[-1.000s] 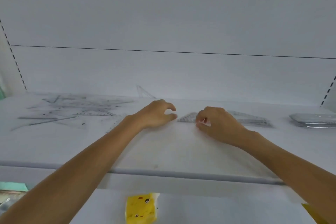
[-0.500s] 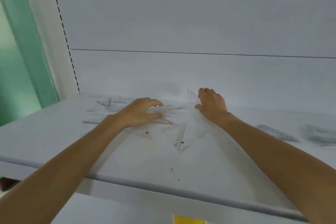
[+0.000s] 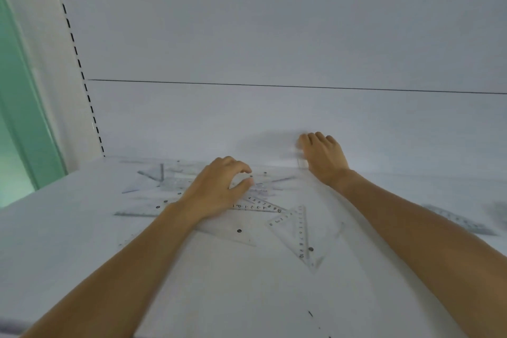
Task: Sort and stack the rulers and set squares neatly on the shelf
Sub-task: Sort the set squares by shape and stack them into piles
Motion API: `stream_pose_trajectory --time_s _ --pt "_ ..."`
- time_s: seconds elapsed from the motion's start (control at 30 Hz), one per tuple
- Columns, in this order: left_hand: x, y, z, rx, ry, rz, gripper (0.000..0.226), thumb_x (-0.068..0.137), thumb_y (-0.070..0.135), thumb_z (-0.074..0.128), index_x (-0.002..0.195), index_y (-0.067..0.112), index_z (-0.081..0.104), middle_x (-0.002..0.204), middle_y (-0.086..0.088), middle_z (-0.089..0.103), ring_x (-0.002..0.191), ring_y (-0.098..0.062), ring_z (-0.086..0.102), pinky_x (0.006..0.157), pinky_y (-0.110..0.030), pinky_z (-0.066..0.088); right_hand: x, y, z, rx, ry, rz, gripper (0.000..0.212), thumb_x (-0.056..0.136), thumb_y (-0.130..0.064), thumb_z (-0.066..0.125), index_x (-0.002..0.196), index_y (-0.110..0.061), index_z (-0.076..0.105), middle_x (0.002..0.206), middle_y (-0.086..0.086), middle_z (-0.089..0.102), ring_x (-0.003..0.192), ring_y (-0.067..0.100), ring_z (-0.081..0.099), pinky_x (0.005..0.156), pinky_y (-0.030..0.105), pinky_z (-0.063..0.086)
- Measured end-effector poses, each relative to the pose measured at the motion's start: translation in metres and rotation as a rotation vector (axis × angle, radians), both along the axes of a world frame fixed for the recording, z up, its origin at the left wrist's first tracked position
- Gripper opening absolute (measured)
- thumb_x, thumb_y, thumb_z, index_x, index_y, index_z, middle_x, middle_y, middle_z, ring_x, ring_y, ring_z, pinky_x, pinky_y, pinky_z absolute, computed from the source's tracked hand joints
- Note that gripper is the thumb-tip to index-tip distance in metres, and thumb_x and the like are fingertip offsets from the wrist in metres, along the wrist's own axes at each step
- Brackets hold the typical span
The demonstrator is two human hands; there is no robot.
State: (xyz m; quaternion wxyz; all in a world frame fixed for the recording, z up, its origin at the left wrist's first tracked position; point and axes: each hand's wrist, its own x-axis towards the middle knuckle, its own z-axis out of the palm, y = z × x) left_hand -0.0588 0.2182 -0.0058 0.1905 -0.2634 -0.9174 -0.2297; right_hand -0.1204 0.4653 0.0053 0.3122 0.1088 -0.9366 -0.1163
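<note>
- The shelf (image 3: 219, 296) is white and holds a loose pile (image 3: 170, 181) of clear rulers and set squares at its left rear, the pieces overlapping at many angles.
- The left hand (image 3: 216, 192) rests palm down on the right part of the pile. Its fingers are arched like a claw, with a narrow gap between thumb and forefinger. It cannot be told whether they pinch a piece.
- A numbered square (image 3: 260, 207) sticks out from under that hand toward the right.
- A plain square (image 3: 233, 234) lies flat just under the left wrist.
- A front square (image 3: 300, 230) lies flat to the right of these, one point toward the shelf's front.
- The right hand (image 3: 323, 156) is at the back wall (image 3: 192, 118), fingers bent away from the camera.
- A clear piece (image 3: 301, 163), blurred, shows at its fingertips. Whether they grip it cannot be told.
- A blurred ruler (image 3: 461, 221) lies well apart at the far right.
- A slotted upright (image 3: 79, 63) and a green panel (image 3: 22, 118) stand at the left.
</note>
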Motion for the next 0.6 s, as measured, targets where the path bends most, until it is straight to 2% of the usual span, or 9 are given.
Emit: stream_pose_trajectory --time_s 0.17,0.23,0.3,0.37,0.43,0.47,0.53,0.6 --pt "0.001 -0.002 -0.003 -0.011 -0.068 -0.017 0.027 0.092 0.037 0.049 0.116 0.028 0.055 0.119 0.009 0.052 0.115 -0.008 0.042 0.097 -0.026 0.033 0.001 0.001 0.008 0.015 0.043 0.039 0.045 0.071 0.016 0.045 0.111 -0.002 0.050 0.095 0.010 0.059 0.086 0.028 0.054 0.070 0.030 0.029" --pt "0.001 -0.002 -0.002 -0.017 -0.076 -0.010 0.027 0.092 0.037 0.049 0.116 0.028 0.056 0.120 0.008 0.051 0.115 -0.008 0.042 0.097 -0.027 0.034 0.002 0.000 0.014 0.006 0.100 0.040 0.040 0.060 0.021 0.054 0.096 0.003 0.058 0.079 0.014 0.062 0.071 0.031 0.057 0.063 0.033 0.035" --pt "0.001 -0.003 -0.002 -0.021 -0.077 -0.004 0.027 0.092 0.037 0.050 0.116 0.027 0.056 0.120 0.007 0.051 0.116 -0.009 0.042 0.098 -0.027 0.033 0.005 -0.003 0.022 0.020 0.173 0.077 0.040 0.042 0.025 0.062 0.076 0.005 0.060 0.058 0.014 0.058 0.052 0.029 0.055 0.053 0.030 0.040" --pt "0.001 -0.003 -0.002 -0.027 -0.086 0.000 0.027 0.092 0.036 0.050 0.116 0.027 0.056 0.120 0.007 0.051 0.116 -0.009 0.042 0.096 -0.026 0.033 0.007 -0.004 0.024 0.069 0.188 0.094 0.040 0.036 0.025 0.063 0.071 0.005 0.059 0.054 0.014 0.055 0.047 0.028 0.052 0.051 0.029 0.041" --pt "0.001 -0.004 -0.002 -0.036 -0.084 0.007 0.026 0.091 0.035 0.051 0.115 0.026 0.057 0.120 0.007 0.051 0.116 -0.009 0.042 0.096 -0.026 0.033 0.007 -0.004 0.024 0.107 0.150 0.063 0.036 0.045 0.022 0.063 0.076 0.004 0.059 0.062 0.014 0.057 0.055 0.029 0.053 0.056 0.031 0.041" --pt "0.000 -0.004 -0.001 -0.039 -0.081 0.010 0.026 0.091 0.034 0.051 0.115 0.026 0.057 0.119 0.007 0.051 0.115 -0.010 0.042 0.096 -0.027 0.034 0.006 -0.004 0.024 0.120 0.113 0.039 0.033 0.055 0.018 0.060 0.084 0.003 0.058 0.073 0.014 0.058 0.064 0.030 0.054 0.062 0.034 0.040" --pt "0.000 -0.006 0.001 -0.047 -0.085 0.020 0.025 0.091 0.034 0.051 0.114 0.025 0.057 0.118 0.006 0.052 0.115 -0.011 0.043 0.097 -0.029 0.035 0.003 -0.003 0.022 0.129 0.038 0.014 0.026 0.076 0.009 0.047 0.099 -0.003 0.053 0.094 0.011 0.054 0.084 0.027 0.050 0.073 0.032 0.034" --pt "-0.001 -0.007 0.001 -0.056 -0.102 0.035 0.027 0.090 0.036 0.051 0.115 0.026 0.057 0.120 0.006 0.051 0.116 -0.011 0.042 0.098 -0.029 0.035 0.006 -0.007 0.021 0.091 -0.014 0.046 0.025 0.083 0.004 0.039 0.102 -0.006 0.052 0.100 0.009 0.051 0.090 0.025 0.048 0.074 0.031 0.034"
